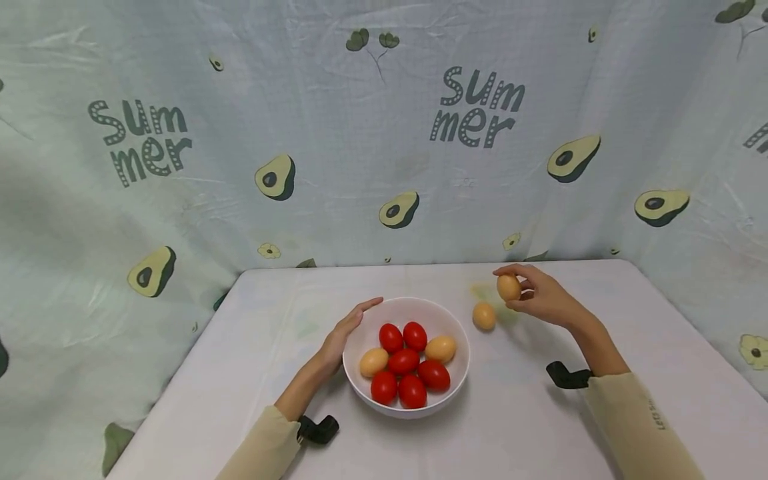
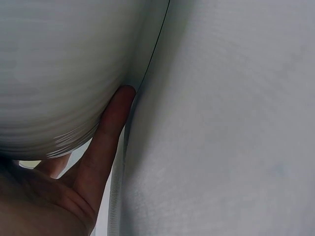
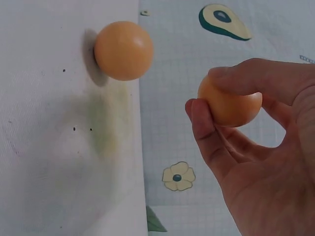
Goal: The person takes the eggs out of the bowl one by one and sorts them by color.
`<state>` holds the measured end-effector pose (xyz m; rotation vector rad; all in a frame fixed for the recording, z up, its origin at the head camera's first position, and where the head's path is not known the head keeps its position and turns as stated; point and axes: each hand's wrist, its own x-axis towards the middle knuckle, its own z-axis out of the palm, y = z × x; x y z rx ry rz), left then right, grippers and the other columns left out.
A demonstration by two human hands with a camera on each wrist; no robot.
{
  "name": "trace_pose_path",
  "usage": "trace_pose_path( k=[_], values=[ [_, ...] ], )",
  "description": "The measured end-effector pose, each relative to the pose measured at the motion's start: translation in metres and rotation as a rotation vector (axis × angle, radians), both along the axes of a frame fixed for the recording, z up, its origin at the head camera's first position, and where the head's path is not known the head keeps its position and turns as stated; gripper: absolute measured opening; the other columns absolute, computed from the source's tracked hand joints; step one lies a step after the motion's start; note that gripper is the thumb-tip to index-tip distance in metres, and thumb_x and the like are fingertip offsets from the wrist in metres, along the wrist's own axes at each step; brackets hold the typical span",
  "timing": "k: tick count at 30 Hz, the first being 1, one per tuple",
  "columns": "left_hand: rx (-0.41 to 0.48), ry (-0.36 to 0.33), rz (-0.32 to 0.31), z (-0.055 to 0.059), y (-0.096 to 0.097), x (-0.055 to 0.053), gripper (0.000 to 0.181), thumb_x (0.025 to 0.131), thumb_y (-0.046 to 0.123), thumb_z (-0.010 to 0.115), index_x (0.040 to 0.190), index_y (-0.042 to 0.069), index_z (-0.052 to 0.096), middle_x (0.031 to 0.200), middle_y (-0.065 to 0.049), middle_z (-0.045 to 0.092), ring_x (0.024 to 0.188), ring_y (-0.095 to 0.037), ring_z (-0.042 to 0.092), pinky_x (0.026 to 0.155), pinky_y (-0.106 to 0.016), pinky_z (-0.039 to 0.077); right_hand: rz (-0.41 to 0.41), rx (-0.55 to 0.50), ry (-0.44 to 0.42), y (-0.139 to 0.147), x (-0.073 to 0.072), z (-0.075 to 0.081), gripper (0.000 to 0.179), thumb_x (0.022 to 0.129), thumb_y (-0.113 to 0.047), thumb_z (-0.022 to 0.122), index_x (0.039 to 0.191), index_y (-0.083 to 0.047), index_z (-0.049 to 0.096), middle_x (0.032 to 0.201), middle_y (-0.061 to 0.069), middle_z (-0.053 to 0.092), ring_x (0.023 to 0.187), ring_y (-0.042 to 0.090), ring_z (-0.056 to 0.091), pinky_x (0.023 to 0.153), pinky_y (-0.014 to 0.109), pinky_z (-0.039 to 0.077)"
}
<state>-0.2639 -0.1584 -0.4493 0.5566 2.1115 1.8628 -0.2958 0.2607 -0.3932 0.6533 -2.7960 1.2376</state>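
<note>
My right hand pinches a light-brown egg between thumb and fingers, above the back right part of the table. In the right wrist view, the thumb lies across the near side of that egg. A second light-brown egg lies on the table just left of the right hand. My left hand rests against the left side of a white bowl, with its fingers extended along the wall. Several red egg-shaped pieces and two light-brown eggs lie inside the bowl.
The white-covered table ends at a back edge close behind the right hand. A pale cloth printed with avocados hangs behind it. A faint yellow-green stain marks the tabletop near the loose egg.
</note>
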Motion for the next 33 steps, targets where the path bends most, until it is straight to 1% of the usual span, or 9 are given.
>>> trace_pose_path(
  k=[5, 7, 10, 13, 16, 20, 25, 30, 33],
  values=[
    [0.025, 0.006, -0.015, 0.0, -0.001, -0.001, 0.054, 0.113, 0.033, 0.018, 0.162, 0.016, 0.033, 0.17, -0.009, 0.03, 0.158, -0.032, 0.027, 0.129, -0.051, 0.022, 0.006, 0.024, 0.02, 0.005, -0.001, -0.002, 0.059, 0.089, 0.001, 0.073, 0.144, -0.005, 0.055, 0.142, 0.022, 0.057, 0.108, 0.032, 0.067, 0.089, 0.016, 0.053],
    [0.029, 0.008, -0.024, 0.0, -0.002, -0.001, 0.055, 0.113, 0.033, 0.017, 0.162, 0.015, 0.032, 0.17, -0.009, 0.029, 0.158, -0.032, 0.027, 0.129, -0.052, 0.021, 0.011, 0.03, 0.025, 0.006, -0.001, -0.002, 0.059, 0.089, 0.002, 0.072, 0.145, -0.005, 0.054, 0.141, 0.023, 0.058, 0.107, 0.033, 0.069, 0.088, 0.017, 0.054],
    [0.034, 0.004, -0.028, 0.0, -0.002, -0.001, 0.055, 0.113, 0.033, 0.017, 0.162, 0.015, 0.032, 0.17, -0.009, 0.029, 0.158, -0.031, 0.027, 0.129, -0.051, 0.021, 0.008, 0.047, 0.009, 0.006, -0.002, -0.002, 0.062, 0.09, -0.001, 0.072, 0.148, -0.004, 0.049, 0.139, 0.027, 0.057, 0.107, 0.036, 0.07, 0.089, 0.027, 0.057],
    [0.038, -0.003, -0.026, 0.001, -0.002, 0.0, 0.054, 0.113, 0.033, 0.017, 0.162, 0.016, 0.032, 0.17, -0.009, 0.03, 0.158, -0.031, 0.027, 0.129, -0.052, 0.021, -0.019, 0.073, -0.03, 0.005, -0.002, -0.004, 0.064, 0.092, -0.007, 0.072, 0.149, -0.004, 0.043, 0.137, 0.03, 0.056, 0.11, 0.04, 0.068, 0.091, 0.042, 0.059],
    [0.036, -0.003, -0.027, 0.001, -0.002, 0.001, 0.055, 0.113, 0.033, 0.017, 0.162, 0.016, 0.032, 0.17, -0.009, 0.029, 0.158, -0.032, 0.027, 0.13, -0.052, 0.021, -0.053, 0.093, -0.055, 0.005, -0.004, -0.008, 0.062, 0.092, -0.011, 0.073, 0.145, -0.002, 0.041, 0.135, 0.031, 0.055, 0.113, 0.042, 0.067, 0.092, 0.049, 0.058],
    [0.024, 0.001, -0.017, 0.001, -0.001, 0.0, 0.054, 0.113, 0.033, 0.018, 0.162, 0.016, 0.033, 0.17, -0.007, 0.03, 0.158, -0.03, 0.026, 0.13, -0.051, 0.021, -0.067, 0.105, -0.056, 0.008, -0.005, -0.013, 0.058, 0.092, -0.01, 0.072, 0.141, 0.0, 0.044, 0.134, 0.031, 0.057, 0.113, 0.042, 0.066, 0.093, 0.051, 0.058],
    [0.011, -0.004, -0.001, 0.0, -0.002, 0.001, 0.054, 0.113, 0.034, 0.018, 0.162, 0.017, 0.034, 0.171, -0.006, 0.029, 0.159, -0.03, 0.024, 0.13, -0.051, 0.019, -0.055, 0.11, -0.056, 0.012, -0.005, -0.02, 0.054, 0.09, -0.007, 0.072, 0.138, 0.001, 0.047, 0.131, 0.029, 0.059, 0.115, 0.042, 0.064, 0.095, 0.054, 0.057],
    [0.015, 0.001, -0.012, -0.001, -0.002, 0.002, 0.055, 0.113, 0.034, 0.018, 0.162, 0.015, 0.033, 0.171, -0.009, 0.027, 0.16, -0.032, 0.023, 0.13, -0.053, 0.018, -0.043, 0.11, -0.062, 0.016, -0.005, -0.026, 0.052, 0.088, -0.005, 0.071, 0.135, 0.002, 0.05, 0.127, 0.026, 0.062, 0.116, 0.041, 0.063, 0.097, 0.053, 0.056],
    [0.023, 0.008, -0.013, 0.0, -0.001, 0.001, 0.054, 0.113, 0.034, 0.019, 0.162, 0.016, 0.033, 0.171, -0.009, 0.028, 0.159, -0.032, 0.024, 0.13, -0.052, 0.019, -0.042, 0.123, -0.07, 0.017, -0.006, -0.028, 0.051, 0.087, -0.006, 0.071, 0.134, 0.003, 0.052, 0.126, 0.025, 0.064, 0.115, 0.039, 0.063, 0.094, 0.051, 0.056]
  ],
)
